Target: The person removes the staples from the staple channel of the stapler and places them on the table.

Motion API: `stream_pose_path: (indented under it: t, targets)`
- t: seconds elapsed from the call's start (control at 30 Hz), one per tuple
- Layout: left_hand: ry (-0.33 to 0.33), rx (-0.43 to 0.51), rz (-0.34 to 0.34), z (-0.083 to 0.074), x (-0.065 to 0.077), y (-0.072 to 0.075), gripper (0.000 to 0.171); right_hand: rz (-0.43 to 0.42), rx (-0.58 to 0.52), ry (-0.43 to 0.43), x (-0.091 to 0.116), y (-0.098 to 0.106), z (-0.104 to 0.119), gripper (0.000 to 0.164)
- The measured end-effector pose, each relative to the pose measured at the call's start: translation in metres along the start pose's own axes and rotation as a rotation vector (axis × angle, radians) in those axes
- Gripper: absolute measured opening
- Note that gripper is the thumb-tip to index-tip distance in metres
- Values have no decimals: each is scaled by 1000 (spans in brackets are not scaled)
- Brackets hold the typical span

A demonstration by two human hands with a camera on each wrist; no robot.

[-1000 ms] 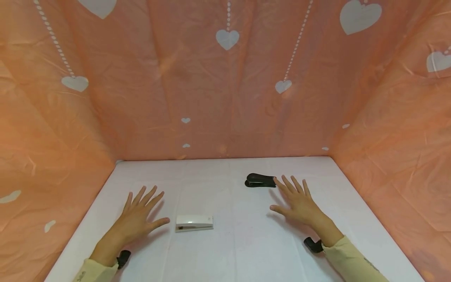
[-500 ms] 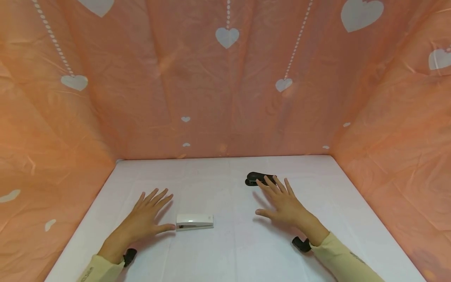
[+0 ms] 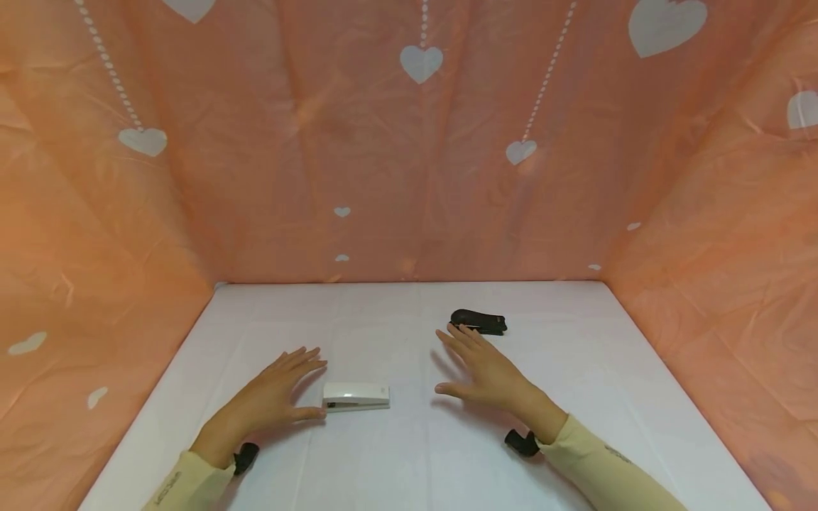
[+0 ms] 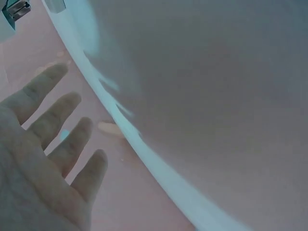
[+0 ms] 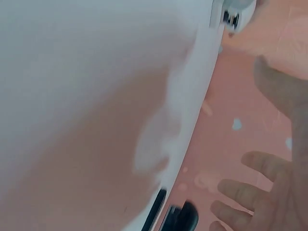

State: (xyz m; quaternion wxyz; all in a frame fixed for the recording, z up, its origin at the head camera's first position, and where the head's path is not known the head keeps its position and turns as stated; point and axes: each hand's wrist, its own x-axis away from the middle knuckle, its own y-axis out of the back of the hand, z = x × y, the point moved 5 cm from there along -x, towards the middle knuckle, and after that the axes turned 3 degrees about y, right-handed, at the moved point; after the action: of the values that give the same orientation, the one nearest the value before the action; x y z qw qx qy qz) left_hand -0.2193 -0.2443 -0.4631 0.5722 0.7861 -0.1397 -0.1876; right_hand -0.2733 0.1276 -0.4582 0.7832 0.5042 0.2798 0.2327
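A white stapler lies on the white table in the head view, its hinged top slightly raised at the left end. My left hand hovers just left of it, fingers extended and thumb tip right at the stapler's left end. Farther back on the right lies a black stapler. In front of it hangs my right hand, fingers spread, fingertips overlapping the black stapler's left end in this view. Both palms hold nothing. The right wrist view catches part of the black stapler and the white stapler.
The white cloth-covered table ends at an orange curtain with pale hearts, which encloses the back and both sides. A dark wrist camera sits at the left cuff and another dark wrist camera at the right cuff.
Both hands have moved inward: the left hand rightward to the white stapler's end, the right hand leftward across the front of the black stapler. Both staplers stay in place.
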Motion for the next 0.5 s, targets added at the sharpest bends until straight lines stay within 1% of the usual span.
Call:
stream_pose_path:
  t: [0.2,0.27,0.37,0.5]
  targets:
    - [-10,55,44,0,0,-1,87,3,-54,39,-13,-11,19,92]
    - [10,83,64,1,0,-2,86,5,-77,59,-18,-16,24,89]
    - [47,138,96,2,-2,-3,79,4,-120,93,-24,-23,32,83]
    - [90,183,127,3,-5,-6,70,-4,-166,129,-31,-29,44,78]
